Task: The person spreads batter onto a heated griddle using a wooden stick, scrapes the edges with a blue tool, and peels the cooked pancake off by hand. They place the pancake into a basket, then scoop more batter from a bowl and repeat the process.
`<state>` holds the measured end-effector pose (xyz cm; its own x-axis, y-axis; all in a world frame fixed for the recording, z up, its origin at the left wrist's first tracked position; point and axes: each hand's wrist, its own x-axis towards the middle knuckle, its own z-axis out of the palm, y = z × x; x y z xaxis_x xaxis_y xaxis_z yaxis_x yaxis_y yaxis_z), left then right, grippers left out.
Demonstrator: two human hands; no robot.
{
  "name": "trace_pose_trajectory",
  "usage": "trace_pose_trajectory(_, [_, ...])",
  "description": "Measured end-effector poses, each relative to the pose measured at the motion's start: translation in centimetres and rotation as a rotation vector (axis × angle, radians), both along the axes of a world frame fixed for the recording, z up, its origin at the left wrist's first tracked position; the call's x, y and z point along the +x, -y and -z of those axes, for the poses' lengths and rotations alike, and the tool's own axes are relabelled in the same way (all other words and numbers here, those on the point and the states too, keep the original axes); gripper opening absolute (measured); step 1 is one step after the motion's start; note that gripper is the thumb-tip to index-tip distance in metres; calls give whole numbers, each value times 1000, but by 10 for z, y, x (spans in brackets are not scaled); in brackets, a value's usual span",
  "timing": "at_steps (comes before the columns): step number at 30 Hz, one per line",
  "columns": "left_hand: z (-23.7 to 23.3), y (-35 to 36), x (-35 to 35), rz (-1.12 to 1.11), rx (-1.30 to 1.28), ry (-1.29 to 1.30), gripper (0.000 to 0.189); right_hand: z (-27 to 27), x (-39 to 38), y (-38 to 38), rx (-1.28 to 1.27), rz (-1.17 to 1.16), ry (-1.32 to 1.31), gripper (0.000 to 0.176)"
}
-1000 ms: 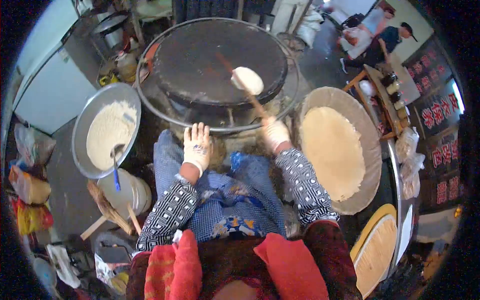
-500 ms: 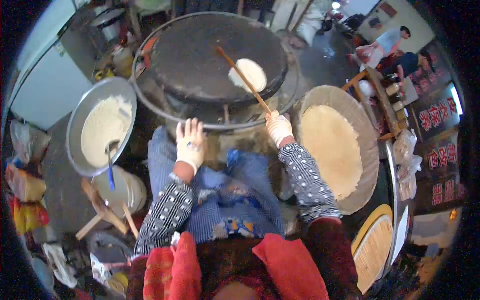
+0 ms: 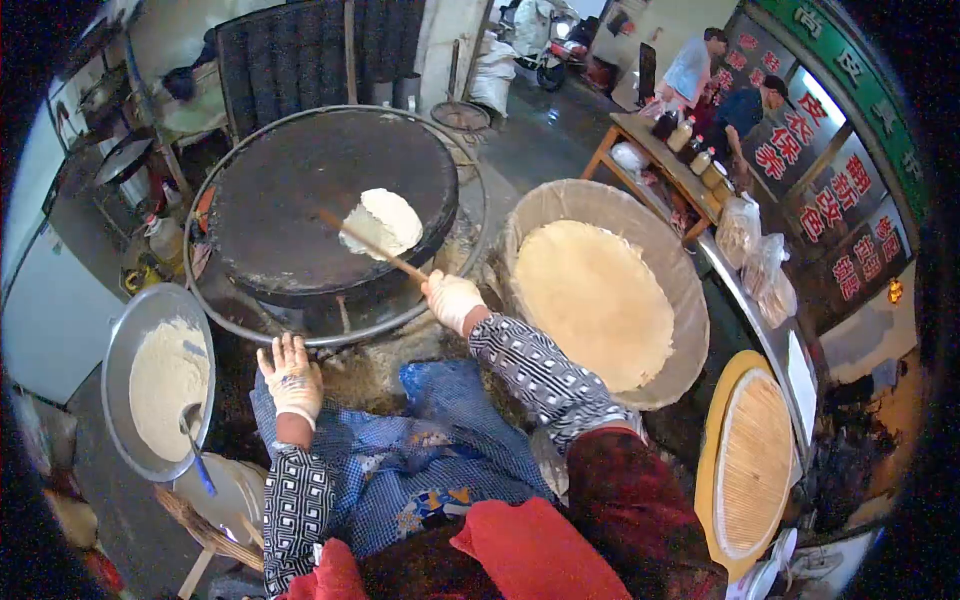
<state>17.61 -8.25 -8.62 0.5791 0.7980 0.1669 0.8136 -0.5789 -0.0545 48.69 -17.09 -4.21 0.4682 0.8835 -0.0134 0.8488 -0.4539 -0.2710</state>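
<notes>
My right hand [image 3: 452, 300], in a pale glove, is closed around the end of a thin wooden stick [image 3: 385, 252]. The stick reaches over a round dark griddle [image 3: 290, 200] and crosses a patch of white batter [image 3: 395, 220] near the griddle's right side. My left hand [image 3: 293, 382], gloved too, lies with fingers stretched out, fingertips right at the metal ring [image 3: 345, 341] around the griddle. To its left, a metal bowl [image 3: 118, 390] holds pale batter [image 3: 165, 390] and a ladle [image 3: 190, 425] with a blue handle.
Right of the griddle stands a lined basin [image 3: 690, 330] with a stack of thin round pancakes [image 3: 595, 300]. A woven round board [image 3: 755, 460] lies farther right. Bottles [image 3: 681, 134] stand on a wooden table [image 3: 650, 140]; two people [image 3: 742, 112] are behind it. A bucket [image 3: 215, 490] sits below the bowl.
The view has swung to the right. The white batter patch has a changed, more uneven outline, and the stick lies at a flatter angle across it. My left hand stays by the ring.
</notes>
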Motion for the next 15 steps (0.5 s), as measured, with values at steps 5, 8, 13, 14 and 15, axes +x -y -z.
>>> trace_pose_trajectory(5, [-2, -12, -12, -36, -40, -77, 59, -6, 12, 1, 77, 74, -8, 35])
trace_pose_trajectory(8, [-14, -11, -19, -61, -58, -73, 59, 2, -1, 13, -5, -158, 11, 36])
trace_pose_trajectory(13, [-2, -14, -28, -161, -20, -91, 54, 28, 19, 9, 84, 42, 70, 33])
trace_pose_trajectory(14, [6, -20, -26, -171, 64, -106, 55, 25, 13, 7, 116, 11, 64, 33])
trace_pose_trajectory(15, [-10, -10, -19, -135, 46, -36, 54, 6, -5, 16, 64, -36, 41, 34])
